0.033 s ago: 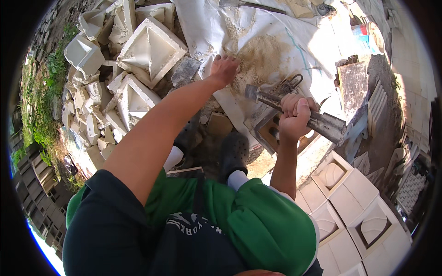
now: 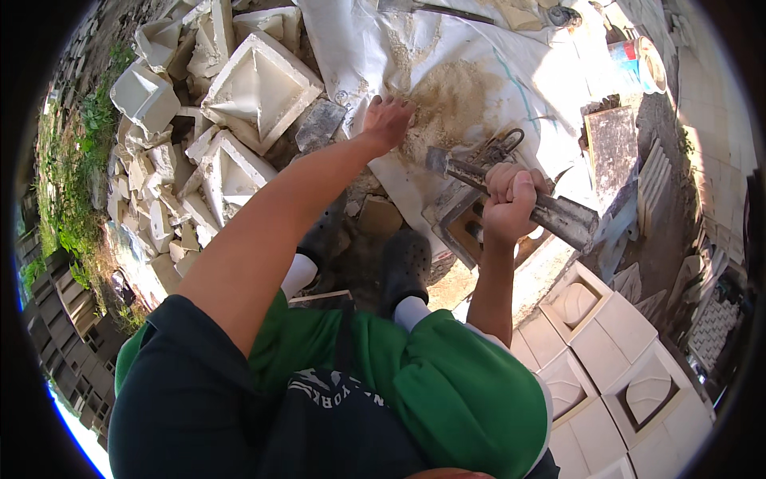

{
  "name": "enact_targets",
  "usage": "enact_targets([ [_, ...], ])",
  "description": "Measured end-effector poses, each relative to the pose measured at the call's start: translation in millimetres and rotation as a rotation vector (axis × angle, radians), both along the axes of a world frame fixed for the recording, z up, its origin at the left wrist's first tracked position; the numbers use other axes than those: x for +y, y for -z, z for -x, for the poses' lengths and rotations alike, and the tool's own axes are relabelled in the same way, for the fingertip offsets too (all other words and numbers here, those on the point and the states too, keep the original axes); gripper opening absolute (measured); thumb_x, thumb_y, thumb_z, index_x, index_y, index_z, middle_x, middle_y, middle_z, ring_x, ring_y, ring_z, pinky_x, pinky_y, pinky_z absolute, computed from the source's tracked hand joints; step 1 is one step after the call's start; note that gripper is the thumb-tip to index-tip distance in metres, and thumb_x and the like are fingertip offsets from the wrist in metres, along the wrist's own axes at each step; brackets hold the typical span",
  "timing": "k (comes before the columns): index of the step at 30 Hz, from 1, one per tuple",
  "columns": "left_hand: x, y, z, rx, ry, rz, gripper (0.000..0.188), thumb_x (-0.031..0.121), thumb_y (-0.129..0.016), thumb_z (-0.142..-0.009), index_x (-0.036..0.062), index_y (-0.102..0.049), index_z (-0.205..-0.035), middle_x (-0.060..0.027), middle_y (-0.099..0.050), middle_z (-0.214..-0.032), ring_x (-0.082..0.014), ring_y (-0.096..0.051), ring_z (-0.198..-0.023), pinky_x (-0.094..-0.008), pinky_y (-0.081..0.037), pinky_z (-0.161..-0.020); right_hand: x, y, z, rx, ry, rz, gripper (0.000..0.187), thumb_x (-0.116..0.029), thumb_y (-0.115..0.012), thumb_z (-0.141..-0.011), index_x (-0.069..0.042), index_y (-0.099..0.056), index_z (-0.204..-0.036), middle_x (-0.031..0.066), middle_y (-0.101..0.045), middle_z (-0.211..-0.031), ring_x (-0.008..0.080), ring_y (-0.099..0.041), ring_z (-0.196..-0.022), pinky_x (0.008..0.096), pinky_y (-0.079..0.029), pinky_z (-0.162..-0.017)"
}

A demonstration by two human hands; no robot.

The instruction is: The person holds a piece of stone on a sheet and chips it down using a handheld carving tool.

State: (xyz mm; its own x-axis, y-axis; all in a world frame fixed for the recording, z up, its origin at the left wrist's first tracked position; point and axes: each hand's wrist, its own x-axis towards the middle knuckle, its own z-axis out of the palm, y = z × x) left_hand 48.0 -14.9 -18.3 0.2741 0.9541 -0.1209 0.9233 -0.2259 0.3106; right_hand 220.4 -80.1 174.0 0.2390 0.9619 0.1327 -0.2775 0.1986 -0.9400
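Right hand [image 2: 513, 195]: closed round the middle of a grey bar-like tool [image 2: 568, 221], thumb uppermost. Tool slants over a dark metal frame [image 2: 456, 227], blunt end towards the sand; contact with the frame can't be told. Left hand [image 2: 388, 121]: reaches to the near-left edge of the sand [image 2: 455, 92], fingers loosely bent, palm down; whether it grips any sand is hidden. Sand lies in a thin, patchy heap on a white sheet [image 2: 339, 40].

Handling, my judgement: a firm mid-shaft grip suits what looks a weighty tool; best hold its blunt end clear of the left fingers. Scoop shallow, fingertips together, lest the sheet ruck up. Watch footing: rubble beside the dark clogs [image 2: 407, 267].
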Motion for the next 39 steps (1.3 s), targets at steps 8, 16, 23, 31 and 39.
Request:
enact_targets([
  [8, -2.6, 7.3, 8.8, 0.007, 0.351, -0.074, 0.023, 0.024, -0.063, -0.080, 0.0132, -0.060, -0.101, -0.0062, -0.060, -0.102, -0.0243, -0.054, -0.107, -0.0443, -0.037, -0.093, -1.0, 3.8, -15.0, -0.069, 0.046, 0.065, 0.029, -0.005, -0.043, -0.081, -0.010, -0.026, -0.057, 0.0009, -0.026, -0.047, 0.0114, -0.022, -0.043, 0.0288, -0.025, -0.044],
  [16, -4.3, 7.4, -1.7, -0.108, 0.147, -0.057, 0.028, 0.022, -0.064, -0.080, 0.0129, -0.060, -0.106, -0.0061, -0.060, -0.104, -0.0237, -0.053, -0.109, -0.0420, -0.037, -0.092, -4.5, 11.4, -20.2, -0.002, 0.010, 0.038, 0.030, -0.006, -0.043, -0.083, -0.011, -0.027, -0.058, 0.0007, -0.027, -0.048, 0.0107, -0.022, -0.043, 0.0282, -0.025, -0.044],
  [23, -7.3, 8.8, -1.6, -0.077, 0.250, -0.128, 0.030, 0.018, -0.062, -0.080, 0.0136, -0.058, -0.109, -0.0065, -0.059, -0.103, -0.0249, -0.052, -0.109, -0.0422, -0.035, -0.094, -6.3, 13.4, -22.2, -0.081, 0.023, 0.101, 0.030, -0.005, -0.042, -0.084, -0.011, -0.027, -0.059, 0.0001, -0.027, -0.048, 0.0098, -0.022, -0.043, 0.0280, -0.025, -0.045],
  [31, -7.9, -23.4, 2.5, -0.189, 0.275, 0.051, 0.027, 0.026, -0.063, -0.077, 0.0121, -0.057, -0.099, -0.0080, -0.062, -0.094, -0.0243, -0.057, -0.097, -0.0408, -0.041, -0.088, -10.3, 9.8, -26.3, -0.054, 0.005, 0.056, 0.029, -0.004, -0.042, -0.083, -0.010, -0.027, -0.059, 0.0007, -0.028, -0.049, 0.0106, -0.023, -0.044, 0.0289, -0.026, -0.045],
  [39, -41.8, -5.9, 32.3, -0.168, 0.476, -0.234, 0.026, 0.032, -0.062, -0.080, 0.0192, -0.061, -0.102, 0.0003, -0.059, -0.102, -0.0165, -0.052, -0.106, -0.0350, -0.037, -0.092, -8.9, 24.9, -4.3, -0.153, -0.173, 0.036, 0.026, -0.005, -0.044, -0.085, -0.009, -0.032, -0.061, 0.0003, -0.032, -0.052, 0.0103, -0.029, -0.047, 0.0284, -0.027, -0.046],
])
